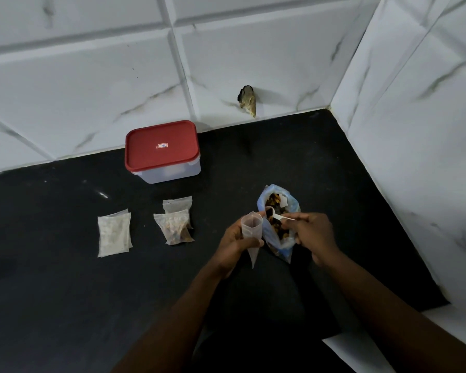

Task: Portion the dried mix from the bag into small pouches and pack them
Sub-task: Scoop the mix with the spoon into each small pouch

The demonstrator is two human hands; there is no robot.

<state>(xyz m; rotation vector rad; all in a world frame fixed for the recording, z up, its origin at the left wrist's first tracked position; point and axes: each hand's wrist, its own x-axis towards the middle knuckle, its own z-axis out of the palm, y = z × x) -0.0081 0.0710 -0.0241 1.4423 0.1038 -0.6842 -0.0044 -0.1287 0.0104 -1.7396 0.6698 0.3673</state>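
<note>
Both hands busy — left point(236, 238) grips pouch point(251, 227), right point(311, 232) pinches spoon point(273, 214).

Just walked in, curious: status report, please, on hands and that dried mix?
Left hand holds open pouch. Right hand pinches white spoon, loaded, by pouch mouth, over open bag. One filled pouch on counter. Nothing in the way.
</note>
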